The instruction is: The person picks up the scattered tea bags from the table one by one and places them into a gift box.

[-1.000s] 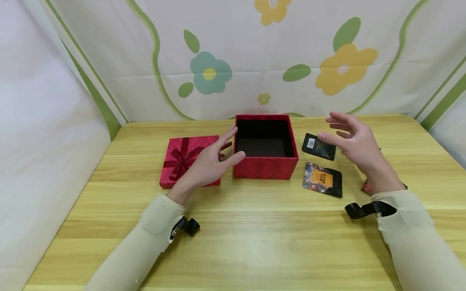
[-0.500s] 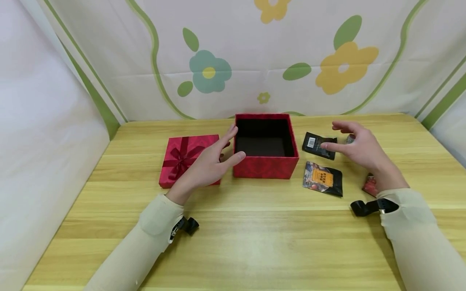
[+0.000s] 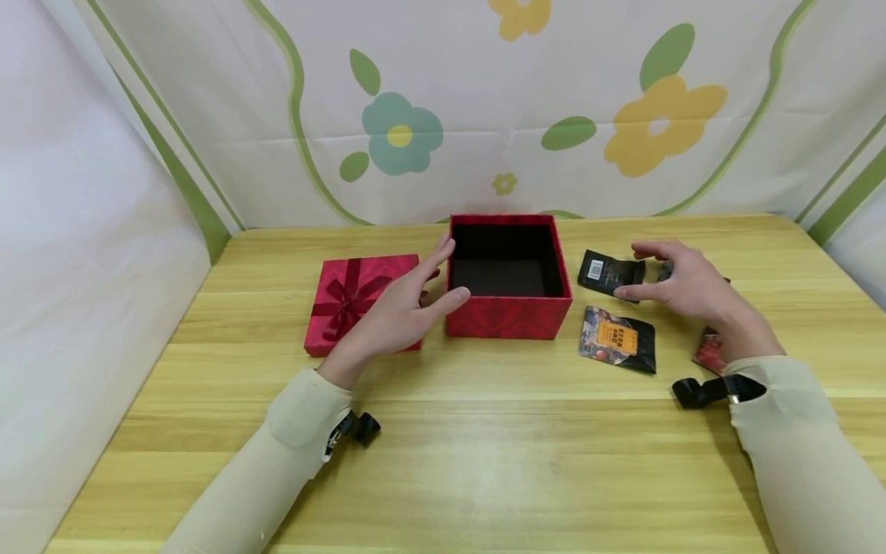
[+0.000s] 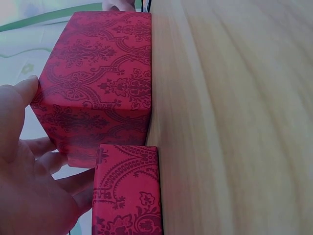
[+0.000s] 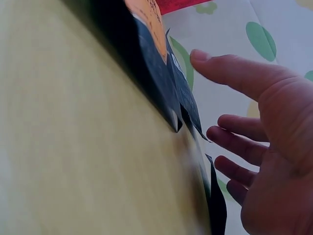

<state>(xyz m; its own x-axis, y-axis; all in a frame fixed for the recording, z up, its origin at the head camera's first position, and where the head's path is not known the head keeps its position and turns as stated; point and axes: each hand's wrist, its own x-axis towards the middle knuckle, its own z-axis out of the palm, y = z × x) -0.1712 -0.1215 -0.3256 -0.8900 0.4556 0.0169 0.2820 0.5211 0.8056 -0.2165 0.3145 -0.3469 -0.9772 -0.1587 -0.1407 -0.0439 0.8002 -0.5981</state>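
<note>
A red patterned gift box [image 3: 508, 318] stands without its lid, its dark inside facing up. Straight fingers of my left hand [image 3: 396, 314] rest against the box's left edge; the left wrist view shows the thumb at its corner. Left of the box lies the red lid [image 3: 377, 268] with a ribbon bow, partly covered by that hand. My right hand [image 3: 701, 291] hovers, fingers loosely bent and holding nothing, near a black packet [image 3: 609, 272] with a barcode label. Another packet [image 3: 618, 339] with an orange label lies in front. A dark packet [image 3: 666, 271] is mostly hidden behind the right hand.
A reddish packet [image 3: 709, 351] lies partly under the right wrist. The wooden table [image 3: 498, 462] extends toward the person. At its back hangs a white flower-printed cloth [image 3: 484, 154], with white cloth at the sides too.
My right hand has come down and slightly to the right, closer to the packets, with its fingers bending a little. The left hand stays against the box.
</note>
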